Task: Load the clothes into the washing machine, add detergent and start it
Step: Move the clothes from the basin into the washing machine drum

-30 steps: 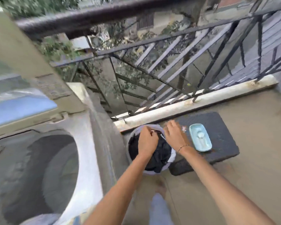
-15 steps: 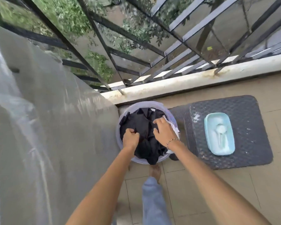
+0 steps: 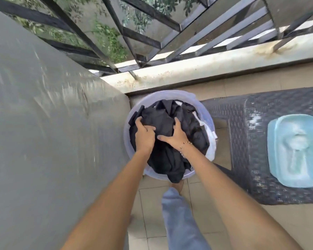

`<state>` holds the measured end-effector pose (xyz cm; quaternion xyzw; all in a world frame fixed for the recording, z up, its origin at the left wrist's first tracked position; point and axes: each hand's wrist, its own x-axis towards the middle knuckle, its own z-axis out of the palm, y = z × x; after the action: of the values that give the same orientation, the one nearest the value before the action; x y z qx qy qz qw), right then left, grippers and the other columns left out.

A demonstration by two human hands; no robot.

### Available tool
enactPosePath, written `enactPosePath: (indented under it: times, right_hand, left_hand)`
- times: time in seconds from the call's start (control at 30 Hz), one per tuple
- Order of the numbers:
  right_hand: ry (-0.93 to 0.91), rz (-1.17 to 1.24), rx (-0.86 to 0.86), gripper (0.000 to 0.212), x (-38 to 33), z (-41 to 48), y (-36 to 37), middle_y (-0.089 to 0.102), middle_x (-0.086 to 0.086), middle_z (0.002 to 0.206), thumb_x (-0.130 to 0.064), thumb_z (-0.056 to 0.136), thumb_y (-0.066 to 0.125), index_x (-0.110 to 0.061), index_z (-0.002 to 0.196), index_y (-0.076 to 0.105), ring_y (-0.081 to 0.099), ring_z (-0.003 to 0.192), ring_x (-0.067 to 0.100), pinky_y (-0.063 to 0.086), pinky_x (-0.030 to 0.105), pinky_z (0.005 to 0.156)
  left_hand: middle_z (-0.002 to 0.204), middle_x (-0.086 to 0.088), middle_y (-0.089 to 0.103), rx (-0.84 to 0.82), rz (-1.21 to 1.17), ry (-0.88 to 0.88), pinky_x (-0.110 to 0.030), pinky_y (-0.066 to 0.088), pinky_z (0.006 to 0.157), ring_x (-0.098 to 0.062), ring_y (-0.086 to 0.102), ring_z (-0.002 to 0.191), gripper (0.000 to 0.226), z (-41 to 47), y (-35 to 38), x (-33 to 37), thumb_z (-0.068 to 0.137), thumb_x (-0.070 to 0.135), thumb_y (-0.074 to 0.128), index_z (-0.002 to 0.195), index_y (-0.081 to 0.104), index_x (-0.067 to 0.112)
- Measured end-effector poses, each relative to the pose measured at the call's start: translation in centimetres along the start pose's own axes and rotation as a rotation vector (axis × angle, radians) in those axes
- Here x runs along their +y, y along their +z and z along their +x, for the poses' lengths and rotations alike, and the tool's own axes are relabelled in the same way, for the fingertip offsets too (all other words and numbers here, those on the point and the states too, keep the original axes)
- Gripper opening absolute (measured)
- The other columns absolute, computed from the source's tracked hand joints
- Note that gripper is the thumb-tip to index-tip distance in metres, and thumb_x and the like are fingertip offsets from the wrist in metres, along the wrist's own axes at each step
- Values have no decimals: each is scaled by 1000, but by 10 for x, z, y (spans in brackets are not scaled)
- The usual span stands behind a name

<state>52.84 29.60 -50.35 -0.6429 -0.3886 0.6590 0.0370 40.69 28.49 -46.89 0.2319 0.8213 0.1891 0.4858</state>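
Clutching dark clothes [image 3: 170, 159] in the round tub [image 3: 170, 93]: left grip [image 3: 145, 138] and right grip [image 3: 175, 138] were both curled into the fabric, pile directly beneath them, tub beside grey panel [image 3: 43, 123].

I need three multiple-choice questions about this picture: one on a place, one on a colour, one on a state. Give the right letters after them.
1. Where do the dark clothes lie?
A. in the round tub
B. over the railing
C. spread on the floor tiles

2. What colour is the container on the woven stool?
A. red
B. light blue
C. yellow

3. What do the left hand and the right hand do?
A. both hang free
B. one holds a scoop
C. both grip the dark clothes

Answers: 1 A, the fabric fills the tub; 2 B, its rim is pale blue; 3 C, the fingers of both dig into the fabric.
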Motion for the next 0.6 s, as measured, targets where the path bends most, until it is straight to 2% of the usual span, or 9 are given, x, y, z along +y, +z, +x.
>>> enactPosePath:
  times: [0.07,0.17,0.23,0.3,0.33,0.37,0.43,0.5,0.6]
  right_hand:
    - [63,95,15,102,0,4,9,33,3,151,-40,74,77,-30,149,10,35,136,25,34,38,111]
    - [18,74,97,65,-1,-1,7,55,6,127,-34,81,71,-25,138,41,53,118,20,43,34,102]
    - [-51,92,91,47,-4,-16,3,61,6,115,-26,85,68,-19,129,52,56,106,14,44,27,96]
    - [-93,172,54,42,-6,-36,4,62,4,107,-20,83,70,-17,123,57,57,103,14,44,24,95]
    - [-118,199,40,39,-5,-46,6,64,3,104,-19,81,72,-20,118,60,59,102,15,45,27,97]
    - [-152,208,22,33,-4,-55,8,67,4,102,-18,78,73,-23,109,64,61,101,17,47,32,99]
    - [-216,215,-28,26,-5,-72,9,71,2,96,-14,76,72,-31,95,66,64,98,15,48,38,99]
    - [-262,244,-24,24,-9,-84,4,70,-3,93,-9,79,71,-27,94,67,64,95,9,49,34,98]
    - [-290,421,241,25,-18,-97,-6,67,-4,99,-19,76,76,-21,98,66,62,96,6,49,29,93]
  left_hand:
    - [87,-2,64,73,-40,-32,-35,46,81,-23,59,86,37,3,-6,-6,98,14,34,134,34,18]
    - [114,-13,62,123,-49,-150,-41,46,89,-27,57,92,29,4,-19,-11,97,32,41,121,40,15]
    - [126,-8,55,-30,-155,-319,-48,48,91,-28,57,104,54,-4,-27,-6,87,57,51,123,39,19]
    - [130,-2,52,-237,-290,-484,-52,55,79,-32,57,112,91,-16,-33,3,62,79,62,134,38,28]
    - [130,0,54,-322,-323,-503,-52,57,74,-31,58,112,100,-19,-33,7,54,82,66,136,39,33]
    - [128,1,58,-368,-338,-482,-50,58,71,-28,61,109,96,-23,-33,9,56,79,68,136,40,35]
    - [117,-1,65,-349,-325,-368,-44,59,69,-24,67,98,64,-32,-34,16,79,56,66,134,45,30]
    - [107,-2,69,-246,-309,-276,-37,59,67,-20,68,89,37,-37,-36,21,90,34,61,125,54,25]
    - [91,1,66,-122,-423,-215,-24,52,55,-14,63,77,23,-41,-49,32,93,23,58,116,58,23]
